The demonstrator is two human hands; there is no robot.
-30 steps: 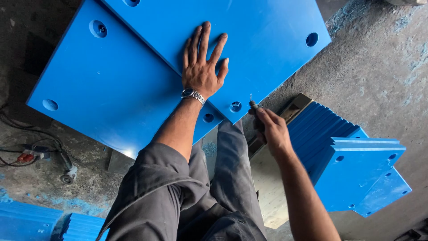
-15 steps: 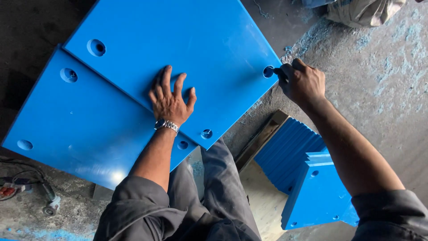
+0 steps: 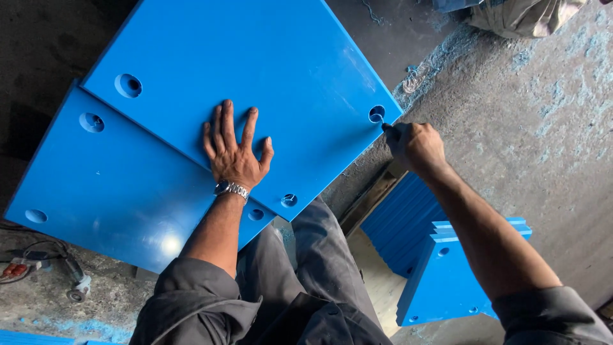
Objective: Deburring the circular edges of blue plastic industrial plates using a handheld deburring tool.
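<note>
The person wears a dark grey work shirt with long sleeves pushed up above the elbows, the cloth bunched in soft folds on both upper arms. Trousers [image 3: 319,268] of the same dark grey cover the legs, creased at the knees. A silver metal wristwatch [image 3: 231,188] with a link band circles the wrist of the left hand [image 3: 235,152]. The right hand [image 3: 416,147] is bare, with no ring or band showing, and both forearms are uncovered

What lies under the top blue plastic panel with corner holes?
Under the top blue plastic panel, pressed flat by the left hand, lies a second blue panel, offset lower-left. Its covered part and whatever supports it stay hidden.
</note>
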